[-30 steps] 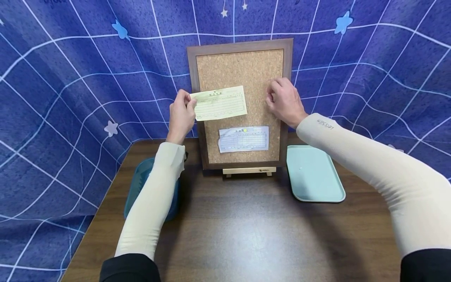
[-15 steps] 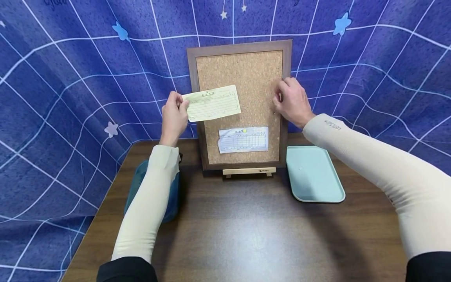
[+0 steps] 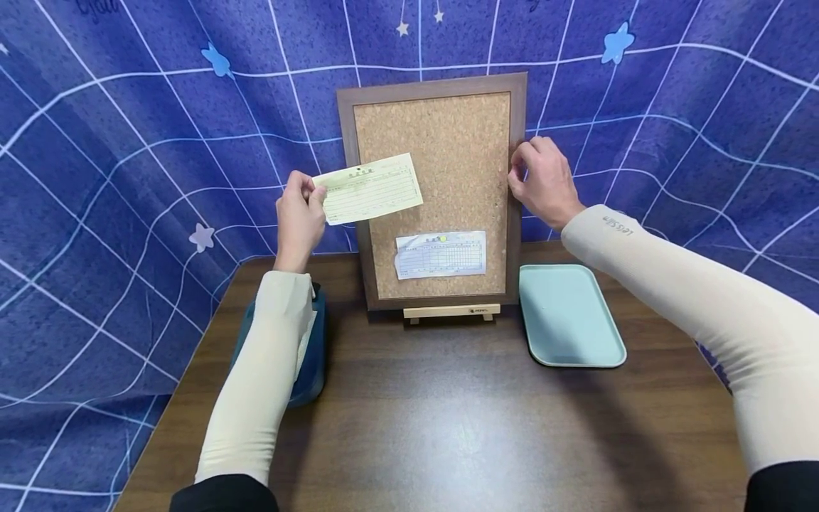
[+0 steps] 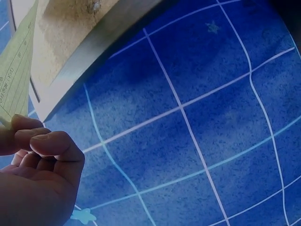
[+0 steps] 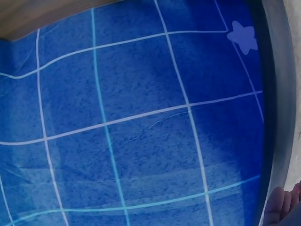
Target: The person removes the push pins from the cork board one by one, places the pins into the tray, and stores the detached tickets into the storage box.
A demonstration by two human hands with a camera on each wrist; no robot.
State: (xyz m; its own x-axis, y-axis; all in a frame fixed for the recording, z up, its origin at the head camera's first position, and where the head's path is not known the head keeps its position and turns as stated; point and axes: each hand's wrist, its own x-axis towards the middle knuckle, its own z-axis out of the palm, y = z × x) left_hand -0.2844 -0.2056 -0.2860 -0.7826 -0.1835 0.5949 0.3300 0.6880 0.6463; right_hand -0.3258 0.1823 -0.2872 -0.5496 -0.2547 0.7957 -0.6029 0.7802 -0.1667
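Observation:
In the head view my left hand (image 3: 299, 222) pinches the left edge of a pale yellow printed form (image 3: 371, 188), held tilted in front of the corkboard's left side. The left wrist view shows those curled fingers (image 4: 51, 143) on the paper. A white printed form (image 3: 441, 257) is on the lower part of the framed corkboard (image 3: 448, 128), with a yellow round pin (image 3: 443, 239) at its top. My right hand (image 3: 547, 178) is at the board's right frame, thumb and forefinger meeting in a ring; whether something tiny is between them cannot be seen.
The board stands on a small wooden easel (image 3: 451, 311) on a brown table (image 3: 461, 398). A pale blue tray (image 3: 572, 320) lies to its right. A dark blue bin (image 3: 313, 363), holding paper, is partly under my left forearm. A blue patterned curtain (image 3: 192, 163) hangs behind.
My left hand has moved left with the yellow form, uncovering more cork. My right hand has drifted right, from over the cork to the frame. The white form stays put.

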